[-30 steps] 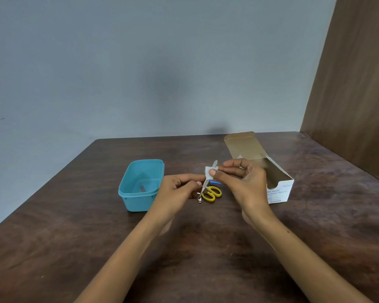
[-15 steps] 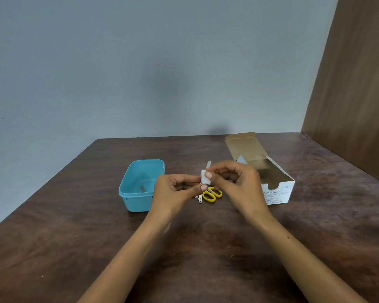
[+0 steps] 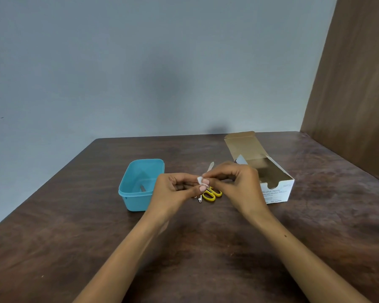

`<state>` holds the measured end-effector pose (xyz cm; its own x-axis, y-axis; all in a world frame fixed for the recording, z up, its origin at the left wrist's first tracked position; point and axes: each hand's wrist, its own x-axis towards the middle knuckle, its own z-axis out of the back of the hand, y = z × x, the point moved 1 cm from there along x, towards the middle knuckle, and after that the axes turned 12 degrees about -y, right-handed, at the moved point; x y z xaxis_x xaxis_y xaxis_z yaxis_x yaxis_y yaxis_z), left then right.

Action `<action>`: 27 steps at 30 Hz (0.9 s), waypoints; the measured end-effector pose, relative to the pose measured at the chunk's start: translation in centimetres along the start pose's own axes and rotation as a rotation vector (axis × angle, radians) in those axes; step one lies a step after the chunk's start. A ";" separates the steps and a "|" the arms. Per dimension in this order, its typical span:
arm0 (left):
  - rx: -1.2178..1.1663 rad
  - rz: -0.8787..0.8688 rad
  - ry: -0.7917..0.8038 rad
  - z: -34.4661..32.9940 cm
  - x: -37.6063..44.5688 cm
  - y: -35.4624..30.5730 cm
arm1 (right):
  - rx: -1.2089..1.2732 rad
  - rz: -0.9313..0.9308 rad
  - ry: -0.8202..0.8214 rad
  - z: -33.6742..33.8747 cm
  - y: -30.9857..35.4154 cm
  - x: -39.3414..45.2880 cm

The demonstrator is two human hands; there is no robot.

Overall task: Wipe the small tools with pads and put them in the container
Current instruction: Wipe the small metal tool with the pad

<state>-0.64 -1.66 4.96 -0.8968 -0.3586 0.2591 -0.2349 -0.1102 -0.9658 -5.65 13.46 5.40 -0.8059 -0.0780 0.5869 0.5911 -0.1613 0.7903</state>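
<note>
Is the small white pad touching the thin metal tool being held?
Touching. The head view shows the white pad pinched around the thin metal tool by the right hand.

Soft, even indoor light, slightly dim.
A diffuse shadow falls on the wall point(image 3: 162, 88); wide-angle bending at the edges; fine detail mildly soft.

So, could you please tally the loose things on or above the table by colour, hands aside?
Blue: 1, the container, with something small inside that I cannot identify.
Yellow: 1, the scissors.
White: 2, the pad and the swab box.
Metal: 2, the slim tool being wiped and a small piece beside the scissors.
Total: 6
</note>
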 end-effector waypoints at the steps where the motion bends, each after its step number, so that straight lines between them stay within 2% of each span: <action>1: 0.015 -0.001 0.004 0.1 0.0 0.0 | -0.006 0.002 -0.032 0.0 0.0 0.1; 6: 0.058 -0.002 0.050 0.2 -0.2 0.1 | -0.066 0.006 -0.235 0.5 -0.4 0.5; 8: 0.066 -0.010 0.043 0.2 -0.1 0.1 | -0.048 -0.012 -0.212 0.4 -0.4 0.3; 13: 0.069 -0.059 0.016 0.3 0.0 -0.1 | -0.036 0.008 -0.005 -0.3 0.0 -0.3; 20: 0.087 -0.058 0.058 0.4 0.1 0.2 | -0.027 -0.039 -0.235 0.4 -0.3 0.4; 27: 0.126 -0.070 0.045 0.4 0.1 0.3 | 0.010 -0.084 -0.258 0.5 -0.2 0.4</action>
<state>-0.61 -2.10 4.71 -0.8966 -0.3041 0.3219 -0.2510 -0.2500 -0.9351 -6.05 13.97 5.58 -0.8178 0.1887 0.5437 0.5239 -0.1472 0.8390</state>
